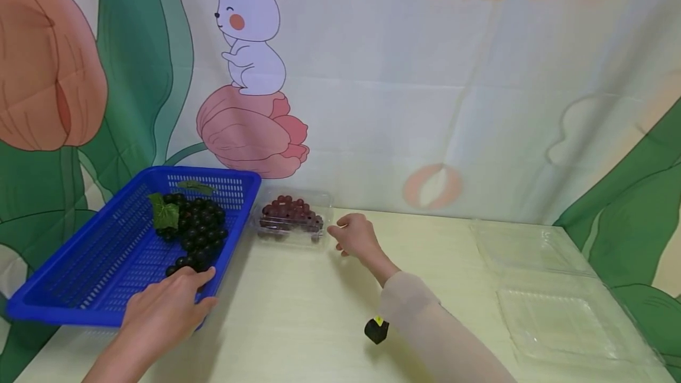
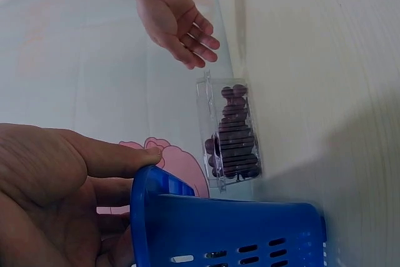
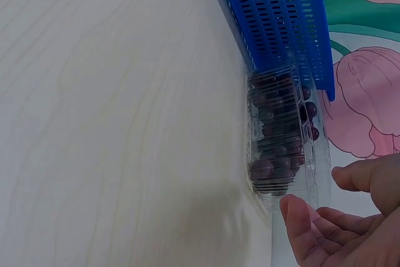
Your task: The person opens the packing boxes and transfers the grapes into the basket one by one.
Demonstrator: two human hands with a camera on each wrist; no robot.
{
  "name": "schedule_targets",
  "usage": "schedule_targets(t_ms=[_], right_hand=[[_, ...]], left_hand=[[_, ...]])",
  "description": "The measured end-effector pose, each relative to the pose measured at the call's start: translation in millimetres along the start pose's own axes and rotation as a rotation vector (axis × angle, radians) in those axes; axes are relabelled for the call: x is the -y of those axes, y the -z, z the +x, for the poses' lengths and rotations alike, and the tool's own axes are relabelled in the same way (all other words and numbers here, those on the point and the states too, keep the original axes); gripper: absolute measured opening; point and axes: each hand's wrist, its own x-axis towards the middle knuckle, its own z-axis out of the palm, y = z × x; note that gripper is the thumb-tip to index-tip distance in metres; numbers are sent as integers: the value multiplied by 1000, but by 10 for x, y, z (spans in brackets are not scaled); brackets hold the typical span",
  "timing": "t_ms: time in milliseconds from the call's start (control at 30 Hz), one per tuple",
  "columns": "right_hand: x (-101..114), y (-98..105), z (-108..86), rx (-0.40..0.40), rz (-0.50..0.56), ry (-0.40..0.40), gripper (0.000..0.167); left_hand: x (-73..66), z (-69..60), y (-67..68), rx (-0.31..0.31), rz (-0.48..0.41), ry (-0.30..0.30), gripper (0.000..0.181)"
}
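My left hand (image 1: 167,303) is over the front right corner of a blue plastic basket (image 1: 69,315), at its rim; some fingertips are hidden behind the basket wall in the left wrist view. Dark grapes (image 1: 199,232) with a green leaf (image 1: 166,213) lie in the basket. My right hand (image 1: 357,235) hovers at the right end of a clear plastic clamshell box (image 1: 300,240), its fingers loosely bent and nothing in them. Reddish grapes (image 1: 287,211) fill that box, which stands beside the basket's back right corner.
Two joined clear plastic trays, an open clamshell (image 1: 558,318), lie on the right side of the pale table (image 1: 298,312). A small black object with a yellow mark (image 1: 376,331) appears by the right sleeve. A printed cloth (image 1: 372,75) hangs behind the table.
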Motion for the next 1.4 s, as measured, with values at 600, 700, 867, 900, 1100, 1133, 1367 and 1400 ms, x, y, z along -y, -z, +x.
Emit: schedule_targets(t_ms=[600,700,867,900,1100,1133,1367,1400], right_hand=[[-73,-210,129,10,188,-84,46],[-76,-227,135,20,217,-88,42],[-82,-248,152,39,293,-106,33],[-81,-251,156,42,320,-116,34],[-72,-265,169,47,479,-157,49],[-70,-265,169,47,495,-157,49],[-61,-246,165,50,521,-163,49],[-61,-242,164,53,523,-165,49]], left_hand=[[-4,-2,-13,0,7,11,62],[1,-7,-18,-6,8,7,62],[6,-14,-18,-13,8,3,62],[6,-15,-18,-13,7,4,62],[-4,-14,-8,-7,0,11,62],[-6,-13,-6,-6,-1,13,62],[-14,-14,5,-4,2,14,62],[-14,-16,6,-5,2,13,62]])
